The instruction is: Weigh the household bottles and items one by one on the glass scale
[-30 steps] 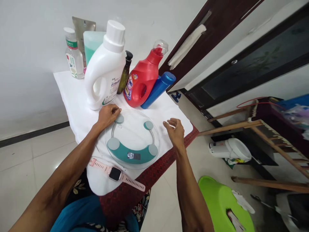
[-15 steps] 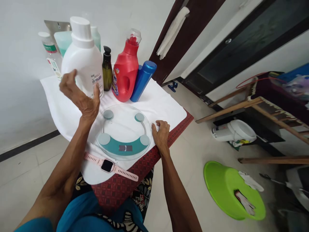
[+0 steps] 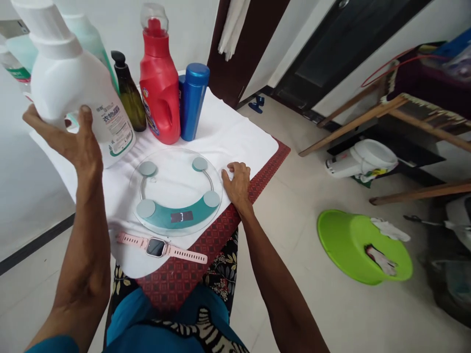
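From where I stand, a person's left hand [image 3: 75,144], at the left of the frame, has thumb and fingers clamped around the handle side of a large white bottle [image 3: 68,81] at upper left. The right hand [image 3: 237,181], near the centre, lies on a white cloth [image 3: 239,132] with fingers loosely bent and nothing held, just beside a round glass scale [image 3: 160,215]. Below the scale lies a pink-strapped watch [image 3: 156,247]; a red bottle [image 3: 161,88] stands above it.

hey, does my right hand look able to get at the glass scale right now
Most likely yes: the right hand is just beside the glass scale, with nothing standing between them.
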